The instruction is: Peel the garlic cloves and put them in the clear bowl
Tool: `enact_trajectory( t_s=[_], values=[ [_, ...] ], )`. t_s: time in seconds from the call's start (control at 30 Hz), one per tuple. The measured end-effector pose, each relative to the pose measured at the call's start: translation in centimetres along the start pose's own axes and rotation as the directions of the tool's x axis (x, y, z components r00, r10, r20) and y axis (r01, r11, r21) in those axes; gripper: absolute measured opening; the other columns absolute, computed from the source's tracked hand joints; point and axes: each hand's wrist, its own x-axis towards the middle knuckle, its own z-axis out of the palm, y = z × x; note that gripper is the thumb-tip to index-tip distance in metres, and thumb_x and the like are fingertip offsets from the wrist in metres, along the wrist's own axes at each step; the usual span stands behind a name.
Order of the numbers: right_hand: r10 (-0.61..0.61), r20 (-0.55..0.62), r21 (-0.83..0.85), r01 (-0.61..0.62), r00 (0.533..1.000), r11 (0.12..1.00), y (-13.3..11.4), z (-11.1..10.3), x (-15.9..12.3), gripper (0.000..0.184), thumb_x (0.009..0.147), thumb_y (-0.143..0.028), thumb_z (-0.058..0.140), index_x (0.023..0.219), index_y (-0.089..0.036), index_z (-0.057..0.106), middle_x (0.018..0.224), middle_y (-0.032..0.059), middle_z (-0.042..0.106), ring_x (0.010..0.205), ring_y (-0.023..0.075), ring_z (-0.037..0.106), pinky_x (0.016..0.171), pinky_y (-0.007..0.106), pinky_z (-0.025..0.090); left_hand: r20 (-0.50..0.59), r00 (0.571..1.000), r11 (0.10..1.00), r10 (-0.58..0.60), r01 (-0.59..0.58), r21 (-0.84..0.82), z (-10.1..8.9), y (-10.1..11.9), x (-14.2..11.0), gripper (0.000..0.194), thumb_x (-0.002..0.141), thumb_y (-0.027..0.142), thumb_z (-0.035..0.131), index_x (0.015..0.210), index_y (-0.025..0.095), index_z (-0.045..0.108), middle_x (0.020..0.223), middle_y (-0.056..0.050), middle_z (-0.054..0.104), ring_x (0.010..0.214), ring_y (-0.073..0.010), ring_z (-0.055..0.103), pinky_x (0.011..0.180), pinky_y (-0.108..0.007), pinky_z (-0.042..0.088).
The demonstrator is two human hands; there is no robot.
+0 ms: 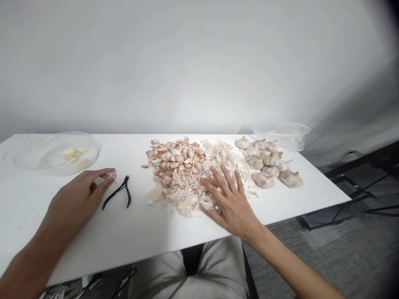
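The fingers (228,177) of the right hand (240,211) are spread wide, palm down, over the heap of thin, white, papery garlic skins (187,203); whether every one of them touches it, I cannot tell. The fingers of the left hand (75,193) are pinching, together with the thumb, a small pale pinkish piece (114,176), probably a garlic clove, above the left part of the smooth white table (124,236). Just beside this hand lie black metal nippers (124,183), their two curved handles apart. In my judgement, the left pinch should be firm but not hard, so that the piece neither slips nor is crushed. The right hand should work flat and slowly, because such dry skins are light and could scatter over the heap of brownish-pink unpeeled garlic cloves (177,158), which touches them on the far side. Farther outward, whole white round garlic bulbs (270,171) lie at the right, near a thin clear plastic bag (280,132). At the far left, a round transparent plastic dish (94,154) holds pale yellow peeled cloves (71,154).
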Motion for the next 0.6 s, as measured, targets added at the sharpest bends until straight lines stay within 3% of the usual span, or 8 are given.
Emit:
enact_trajectory(
  t_s=[0.13, 0.37, 0.5, 0.6],
  values=[
    [0.011, -0.013, 0.003, -0.011, 1.0, 1.0, 1.0, -0.1, 0.1, 0.077, 0.099, -0.064, 0.048, 0.163, -0.028, 0.025, 0.172, 0.0089, 0.011, 0.158, 0.038, 0.006, 0.125, 0.066, 0.006, -0.049, 0.998, 0.998, -0.028, 0.025, -0.058, -0.1, 0.2, -0.1, 0.045, 0.096, 0.059, 0.044, 0.119, 0.029, 0.067, 0.131, -0.002, 0.07, 0.096, -0.0263, 0.07, 0.088, -0.039, 0.052],
    [-0.047, -0.046, 0.039, 0.048, 0.998, 0.998, 0.4, -0.9, -1.0, 0.095, 0.089, -0.076, 0.054, 0.163, -0.026, 0.022, 0.172, 0.0137, 0.012, 0.157, 0.0421, 0.007, 0.123, 0.069, 0.006, -0.113, 0.989, 0.982, -0.098, 0.078, -0.174, -0.8, 1.1, -0.7, 0.038, 0.094, 0.055, 0.051, 0.113, 0.028, 0.07, 0.121, -0.003, 0.074, 0.092, -0.0243, 0.072, 0.089, -0.037, 0.055],
    [-0.052, -0.119, 0.078, 0.062, 0.992, 0.995, 0.4, -1.4, -1.5, 0.092, 0.091, -0.074, 0.052, 0.162, -0.024, 0.024, 0.171, 0.0146, 0.017, 0.157, 0.0414, 0.013, 0.123, 0.068, 0.007, -0.098, 0.964, 0.913, -0.249, 0.199, -0.356, -1.8, 2.0, -0.9, 0.036, 0.09, 0.055, 0.058, 0.112, 0.03, 0.07, 0.101, -0.001, 0.079, 0.095, -0.0255, 0.076, 0.094, -0.039, 0.055],
    [-0.039, -0.185, 0.11, 0.06, 0.982, 0.992, 0.8, -1.8, -1.9, 0.077, 0.095, -0.061, 0.055, 0.158, -0.024, 0.03, 0.167, 0.0136, 0.027, 0.155, 0.0384, 0.02, 0.123, 0.065, 0.011, -0.084, 0.952, 0.883, -0.295, 0.238, -0.405, -2.3, 2.4, -1.1, 0.037, 0.086, 0.058, 0.061, 0.108, 0.031, 0.071, 0.097, -0.001, 0.08, 0.098, -0.0282, 0.076, 0.094, -0.043, 0.056]
  ],
)
